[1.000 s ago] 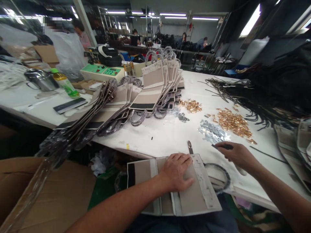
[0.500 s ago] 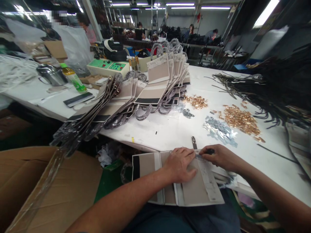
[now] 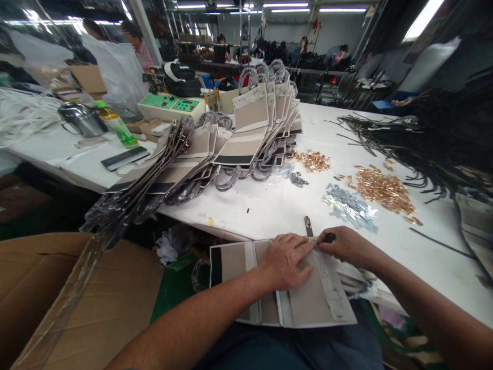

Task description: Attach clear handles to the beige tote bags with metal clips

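Observation:
A beige bag panel (image 3: 311, 303) with white edging and a black strip at one end lies across my lap and the table's front edge. My left hand (image 3: 287, 262) rests flat on it, fingers stretched toward the far edge. In my right hand (image 3: 342, 244) is a small tool with a black handle (image 3: 329, 237); its tip, mostly hidden by the fingers, meets the panel near my left fingertips. A short dark strap with a metal end (image 3: 307, 225) sticks out beyond that edge. One clear-wrapped handle (image 3: 200, 275) hangs at the panel's left.
Stacked bag panels (image 3: 246, 144) with wrapped handles fill the table's middle left. Gold metal pieces (image 3: 381, 190) and flat silver plates (image 3: 348, 205) lie in piles to the right, near black cords (image 3: 385, 136). A cardboard box (image 3: 115, 293) stands at lower left. People sit in the background.
My right hand has shifted very slightly, and the black handle has tilted a little in its grip. My left hand and the panel stay almost still.

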The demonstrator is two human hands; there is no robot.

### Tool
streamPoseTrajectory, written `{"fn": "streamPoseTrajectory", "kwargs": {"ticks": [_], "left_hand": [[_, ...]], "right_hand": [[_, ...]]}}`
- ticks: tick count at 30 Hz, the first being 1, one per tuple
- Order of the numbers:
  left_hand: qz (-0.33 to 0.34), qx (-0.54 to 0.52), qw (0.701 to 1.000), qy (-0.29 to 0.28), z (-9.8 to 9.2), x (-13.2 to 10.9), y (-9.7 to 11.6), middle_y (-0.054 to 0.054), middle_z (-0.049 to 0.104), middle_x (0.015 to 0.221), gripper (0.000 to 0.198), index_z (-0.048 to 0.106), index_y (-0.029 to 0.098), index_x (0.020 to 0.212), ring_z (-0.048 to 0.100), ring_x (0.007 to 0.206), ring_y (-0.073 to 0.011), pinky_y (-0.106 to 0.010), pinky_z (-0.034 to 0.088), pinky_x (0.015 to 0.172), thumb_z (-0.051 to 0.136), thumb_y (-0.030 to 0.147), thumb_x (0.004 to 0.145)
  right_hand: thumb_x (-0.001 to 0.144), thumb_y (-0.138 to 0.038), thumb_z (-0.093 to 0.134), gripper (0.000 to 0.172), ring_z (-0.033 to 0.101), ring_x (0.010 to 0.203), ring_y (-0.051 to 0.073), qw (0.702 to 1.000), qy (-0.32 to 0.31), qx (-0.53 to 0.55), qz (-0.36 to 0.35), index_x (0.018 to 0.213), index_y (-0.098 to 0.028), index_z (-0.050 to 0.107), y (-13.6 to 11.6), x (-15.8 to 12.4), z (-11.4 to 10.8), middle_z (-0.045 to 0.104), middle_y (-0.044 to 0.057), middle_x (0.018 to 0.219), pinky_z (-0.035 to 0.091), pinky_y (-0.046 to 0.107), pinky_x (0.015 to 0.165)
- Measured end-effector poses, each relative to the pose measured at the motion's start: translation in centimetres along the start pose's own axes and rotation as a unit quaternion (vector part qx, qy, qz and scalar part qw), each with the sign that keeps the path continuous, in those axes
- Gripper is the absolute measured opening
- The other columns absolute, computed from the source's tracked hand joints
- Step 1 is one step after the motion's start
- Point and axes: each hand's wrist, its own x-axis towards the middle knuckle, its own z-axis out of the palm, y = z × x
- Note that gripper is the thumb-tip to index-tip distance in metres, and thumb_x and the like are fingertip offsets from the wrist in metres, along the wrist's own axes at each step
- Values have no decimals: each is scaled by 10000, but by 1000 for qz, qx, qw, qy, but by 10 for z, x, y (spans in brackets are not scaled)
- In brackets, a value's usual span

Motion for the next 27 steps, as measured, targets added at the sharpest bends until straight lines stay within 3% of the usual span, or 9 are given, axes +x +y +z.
{"fn": "streamPoseTrajectory", "kwargs": {"ticks": [6,11,14,16,18,20,23,27], "left_hand": [[-57,-3,998,11,-1,16,8,-18,750,1279,269,760,284,1235,628,1178,-253,-460,469,983,612,427,1061],[-86,10,996,11,-3,29,11,-16,763,1093,167,795,278,1014,619,1072,-251,-446,449,908,674,392,1038],[-82,9,996,17,-1,30,11,-21,756,1110,142,794,275,1014,615,1086,-253,-445,446,912,689,370,1028],[-85,9,996,22,0,29,10,-16,753,1109,130,794,275,1007,616,1089,-250,-448,450,914,695,359,1023],[-87,9,996,27,2,30,10,-14,751,1102,118,791,272,991,618,1083,-249,-451,455,913,705,348,1014],[-83,9,996,35,3,30,10,-17,750,1099,104,789,269,985,619,1077,-251,-451,458,913,716,341,1003],[-76,13,996,47,5,29,9,-20,747,1101,92,787,268,995,617,1074,-249,-447,459,914,721,332,996],[-62,25,996,53,5,28,9,-14,741,1100,102,774,265,995,614,1071,-238,-440,456,921,694,328,1010]], "right_hand": [[724,-401,663,271,550,550,159,999,-12,39,19,829,-193,800,2,0,1,658,18,634,429,234,472],[733,-475,712,321,538,518,161,994,-11,104,33,843,-185,792,9,-2,-14,623,7,586,443,260,482],[797,-517,688,362,621,578,217,990,99,75,61,899,-190,805,22,-5,-30,676,48,633,496,312,554],[825,-488,665,349,704,751,286,971,222,-23,80,966,-208,819,33,-8,-38,768,98,836,547,375,693],[837,-465,658,350,721,935,326,947,298,-106,56,1048,-240,823,41,-12,-38,789,107,1070,552,418,855],[847,-491,667,362,713,1014,325,954,280,-108,-4,1084,-263,818,45,-17,-29,773,95,1177,547,408,927],[900,-528,665,331,716,1024,300,979,175,-42,-98,1044,-271,815,44,-21,-3,775,88,1147,565,367,909],[959,-459,626,254,726,958,263,981,130,-41,-141,988,-285,809,40,-20,24,765,62,1076,554,363,882]]}}
